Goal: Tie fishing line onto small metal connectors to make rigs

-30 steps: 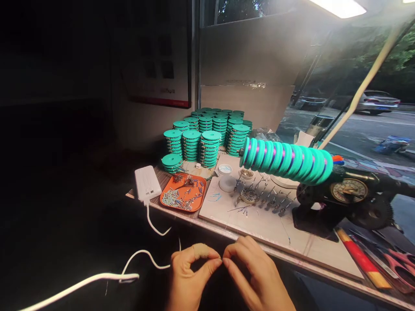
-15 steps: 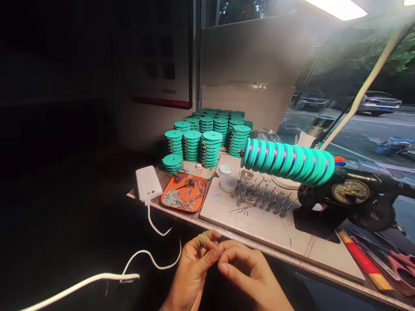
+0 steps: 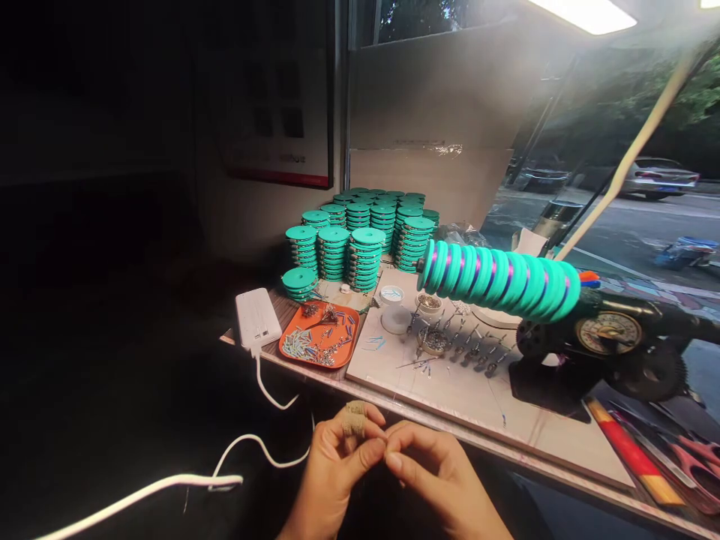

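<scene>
- The left hand [image 3: 340,465] had its thumb pressed against its forefinger; anything pinched there was too small to make out.
- The right hand [image 3: 436,469] curled toward it, thumb and forefinger drawn close, their tips near the left ones; whether they were clamped on something I could not tell.
- A tan, rough-textured cloth wrap [image 3: 354,420] ringed a left finger.
- Both hands were in front of the table's near edge, beside a pale, smooth, flat rectangular board [image 3: 455,397].
- On the board stood slim metal fittings [image 3: 478,352] in a row, a shallow round dish of small metal pieces [image 3: 433,341] and a translucent white ring-shaped roll [image 3: 395,320].
- Left of the board was a glossy orange square tray [image 3: 293,321] with rounded corners, strewn with small tubes and metal bits.
- Beyond the tray rose stacks of flat, round teal spools [image 3: 365,262].
- Above the board ran a horizontal row of thick teal discs [image 3: 495,277] with purple bands between, next to a black metal machine [image 3: 607,330] with a round dial.
</scene>
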{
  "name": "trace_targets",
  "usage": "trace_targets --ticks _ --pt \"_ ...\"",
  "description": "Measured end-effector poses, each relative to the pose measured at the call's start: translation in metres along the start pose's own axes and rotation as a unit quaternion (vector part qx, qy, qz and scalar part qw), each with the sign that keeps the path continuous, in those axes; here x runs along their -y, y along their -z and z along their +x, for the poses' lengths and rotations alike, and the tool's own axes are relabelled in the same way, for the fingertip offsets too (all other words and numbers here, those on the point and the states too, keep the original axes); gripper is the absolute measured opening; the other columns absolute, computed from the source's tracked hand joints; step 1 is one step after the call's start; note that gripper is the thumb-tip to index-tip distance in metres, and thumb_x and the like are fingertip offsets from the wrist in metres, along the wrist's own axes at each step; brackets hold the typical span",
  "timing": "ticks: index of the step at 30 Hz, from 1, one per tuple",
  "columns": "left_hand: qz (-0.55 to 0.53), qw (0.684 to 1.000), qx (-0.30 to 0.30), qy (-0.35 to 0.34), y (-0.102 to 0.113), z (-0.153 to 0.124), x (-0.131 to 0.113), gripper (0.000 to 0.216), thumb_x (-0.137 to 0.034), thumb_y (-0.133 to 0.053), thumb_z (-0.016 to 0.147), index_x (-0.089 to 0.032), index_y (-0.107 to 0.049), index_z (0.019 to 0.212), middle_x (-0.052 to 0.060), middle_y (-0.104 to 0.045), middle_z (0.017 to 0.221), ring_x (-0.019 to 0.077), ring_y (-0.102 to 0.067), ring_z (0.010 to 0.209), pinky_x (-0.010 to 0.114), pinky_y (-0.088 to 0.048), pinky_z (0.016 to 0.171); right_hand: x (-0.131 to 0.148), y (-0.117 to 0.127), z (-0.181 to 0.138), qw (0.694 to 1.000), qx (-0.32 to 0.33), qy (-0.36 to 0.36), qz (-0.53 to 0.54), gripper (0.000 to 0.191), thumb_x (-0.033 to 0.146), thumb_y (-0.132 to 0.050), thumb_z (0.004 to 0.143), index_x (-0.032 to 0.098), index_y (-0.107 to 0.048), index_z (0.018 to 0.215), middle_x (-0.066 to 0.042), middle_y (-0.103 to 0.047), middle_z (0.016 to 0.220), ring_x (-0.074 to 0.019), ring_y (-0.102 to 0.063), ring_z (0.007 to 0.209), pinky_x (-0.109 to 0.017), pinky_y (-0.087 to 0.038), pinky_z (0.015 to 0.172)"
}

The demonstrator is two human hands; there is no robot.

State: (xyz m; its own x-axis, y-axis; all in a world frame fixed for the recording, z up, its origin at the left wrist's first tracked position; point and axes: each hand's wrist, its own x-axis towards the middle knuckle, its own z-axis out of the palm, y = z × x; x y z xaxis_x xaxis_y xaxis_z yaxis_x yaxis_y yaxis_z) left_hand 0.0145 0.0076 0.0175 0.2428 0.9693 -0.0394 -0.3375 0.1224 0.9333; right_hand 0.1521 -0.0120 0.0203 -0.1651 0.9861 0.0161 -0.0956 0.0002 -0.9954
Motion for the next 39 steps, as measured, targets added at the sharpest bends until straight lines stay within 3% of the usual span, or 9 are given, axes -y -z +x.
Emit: trace_targets --ticks 4,9,12,20,28,34,39 --pt "0.159 0.980 -0.015 -0.119 0.006 0.000 -0.003 0.003 -0.020 -0.069 0.067 -0.021 -0.067 0.064 0.001 -0.059 0.080 0.0148 -0.055 0.078 0.025 -0.042 0.072 0.007 0.005 -0.003 0.990 -0.033 0.036 -0.131 0.020 0.034 -0.053 0.079 0.018 -0.056 0.068 -0.001 -0.058 0.071 -0.0162 -0.054 0.069 -0.026 -0.041 0.066" --pt "0.327 0.908 -0.018 -0.262 0.010 -0.003 -0.008 0.009 -0.013 -0.068 0.068 -0.021 -0.067 0.070 0.002 -0.061 0.082 0.0152 -0.057 0.079 0.025 -0.046 0.069 0.012 0.007 -0.005 0.954 -0.012 0.103 -0.282 0.018 0.026 -0.045 0.083 0.017 -0.053 0.070 -0.001 -0.057 0.067 -0.0145 -0.054 0.063 -0.023 -0.041 0.059" --pt "0.376 0.875 -0.013 -0.304 0.008 -0.005 -0.011 0.010 -0.010 -0.066 0.069 -0.020 -0.065 0.069 0.002 -0.061 0.081 0.0152 -0.056 0.079 0.024 -0.047 0.067 0.011 0.007 -0.006 0.939 -0.001 0.124 -0.321 0.017 0.023 -0.043 0.084 0.018 -0.053 0.072 -0.001 -0.056 0.067 -0.0134 -0.054 0.063 -0.022 -0.042 0.058" --pt "0.417 0.856 -0.025 -0.304 0.007 -0.006 -0.010 0.011 -0.009 -0.066 0.068 -0.019 -0.063 0.067 0.003 -0.060 0.080 0.0159 -0.056 0.077 0.026 -0.049 0.065 0.011 0.008 -0.008 0.895 -0.024 0.194 -0.402 0.012 0.018 -0.044 0.084 0.019 -0.053 0.076 0.000 -0.054 0.067 -0.0127 -0.053 0.062 -0.020 -0.041 0.055" --pt "0.440 0.828 -0.035 -0.346 0.006 -0.005 -0.008 0.011 -0.008 -0.065 0.068 -0.018 -0.063 0.068 0.004 -0.059 0.079 0.0169 -0.056 0.078 0.027 -0.050 0.064 0.012 0.003 -0.007 0.921 -0.009 0.140 -0.363 0.013 0.019 -0.043 0.082 0.018 -0.052 0.074 0.000 -0.059 0.066 -0.0113 -0.055 0.057 -0.019 -0.041 0.052" --pt "0.444 0.826 -0.043 -0.345 0.006 -0.005 -0.009 0.011 -0.008 -0.064 0.067 -0.019 -0.063 0.066 0.003 -0.060 0.078 0.0171 -0.056 0.077 0.027 -0.051 0.062 0.015 -0.002 -0.006 0.926 -0.031 0.086 -0.366 0.018 0.023 -0.041 0.079 0.018 -0.053 0.067 0.000 -0.059 0.058 -0.0118 -0.052 0.050 -0.019 -0.037 0.045" --pt "0.444 0.824 -0.052 -0.348 0.005 -0.005 -0.009 0.012 -0.007 -0.064 0.066 -0.019 -0.062 0.064 0.003 -0.060 0.077 0.0178 -0.056 0.075 0.029 -0.051 0.060 0.017 -0.003 -0.005 0.927 -0.010 0.069 -0.368 0.016 0.021 -0.042 0.078 0.017 -0.052 0.067 -0.001 -0.060 0.058 -0.0120 -0.053 0.051 -0.019 -0.037 0.045"
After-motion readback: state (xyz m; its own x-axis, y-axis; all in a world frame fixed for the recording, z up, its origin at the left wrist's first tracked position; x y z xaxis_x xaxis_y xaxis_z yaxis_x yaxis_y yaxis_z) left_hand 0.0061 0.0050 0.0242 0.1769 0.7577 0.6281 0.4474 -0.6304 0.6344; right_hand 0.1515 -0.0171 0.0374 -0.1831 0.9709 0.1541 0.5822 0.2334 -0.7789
